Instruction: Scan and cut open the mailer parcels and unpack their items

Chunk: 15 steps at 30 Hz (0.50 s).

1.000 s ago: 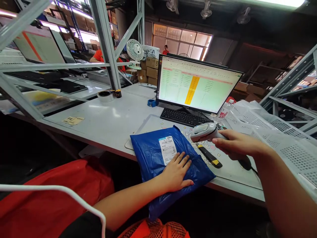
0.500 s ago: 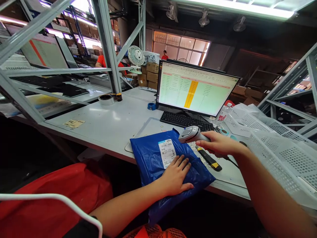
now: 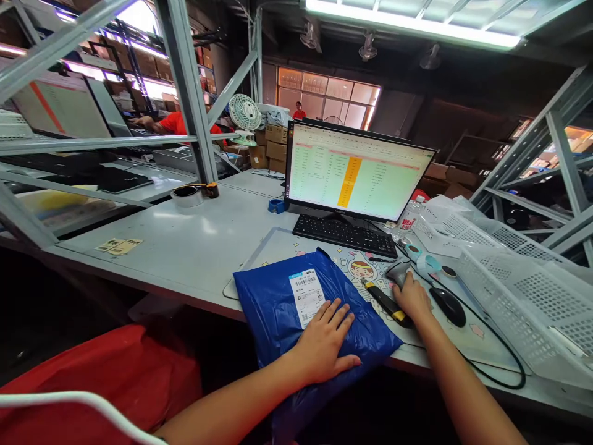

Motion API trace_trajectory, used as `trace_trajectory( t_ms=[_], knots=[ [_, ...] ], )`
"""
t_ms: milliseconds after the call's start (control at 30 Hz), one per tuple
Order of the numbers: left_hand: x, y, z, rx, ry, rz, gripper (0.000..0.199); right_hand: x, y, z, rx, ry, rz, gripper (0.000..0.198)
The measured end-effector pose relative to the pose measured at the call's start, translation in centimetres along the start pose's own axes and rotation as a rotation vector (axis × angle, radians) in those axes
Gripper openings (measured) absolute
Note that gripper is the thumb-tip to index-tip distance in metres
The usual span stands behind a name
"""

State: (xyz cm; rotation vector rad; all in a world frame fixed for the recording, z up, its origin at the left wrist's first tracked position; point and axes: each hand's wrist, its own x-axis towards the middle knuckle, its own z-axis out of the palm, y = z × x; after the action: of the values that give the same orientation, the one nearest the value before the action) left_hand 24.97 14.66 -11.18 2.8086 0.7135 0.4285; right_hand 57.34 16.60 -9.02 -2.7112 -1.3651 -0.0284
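A blue plastic mailer bag [image 3: 269, 303] lies at the desk's front edge, its lower part hanging over. The white shipping label [image 3: 307, 296] on it faces up. My left hand [image 3: 324, 340] rests flat on the bag, fingers spread, just below the label and touching its lower corner. To the right, my right hand [image 3: 411, 296] is closed around the grey barcode scanner [image 3: 398, 272], low over the desk mat. A black and yellow utility knife [image 3: 384, 301] lies between that hand and the bag.
A monitor [image 3: 315, 173] with a spreadsheet stands behind a black keyboard [image 3: 343, 235]. Right of my right hand are a black mouse [image 3: 447, 306], a looping cable and white perforated baskets [image 3: 523, 303]. Tape [image 3: 187, 195] sits back left, near a metal frame post [image 3: 188, 93].
My right hand has brought the scanner down and right, away from above the bag, to the mat. My left hand keeps its place on the bag. The view has shifted slightly.
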Motion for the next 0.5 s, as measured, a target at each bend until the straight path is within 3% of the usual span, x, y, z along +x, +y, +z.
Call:
trace_trajectory(
  t_ms=[200, 433, 500],
  knots=[
    [0.0, -0.4, 0.9, 0.064, 0.091, 0.017, 0.086, 0.3, -1.2, -3.5, 0.015, -0.080, 0.014, 0.067],
    [0.4, -1.0, 1.3, 0.126, 0.164, 0.088, 0.079, 2.7, -1.5, -3.9, 0.075, -0.065, 0.069, 0.094],
    [0.3, -0.8, 1.1, 0.126, 0.151, 0.086, 0.080, 3.6, -1.9, -4.5, 0.118, 0.030, 0.123, 0.094]
  ],
)
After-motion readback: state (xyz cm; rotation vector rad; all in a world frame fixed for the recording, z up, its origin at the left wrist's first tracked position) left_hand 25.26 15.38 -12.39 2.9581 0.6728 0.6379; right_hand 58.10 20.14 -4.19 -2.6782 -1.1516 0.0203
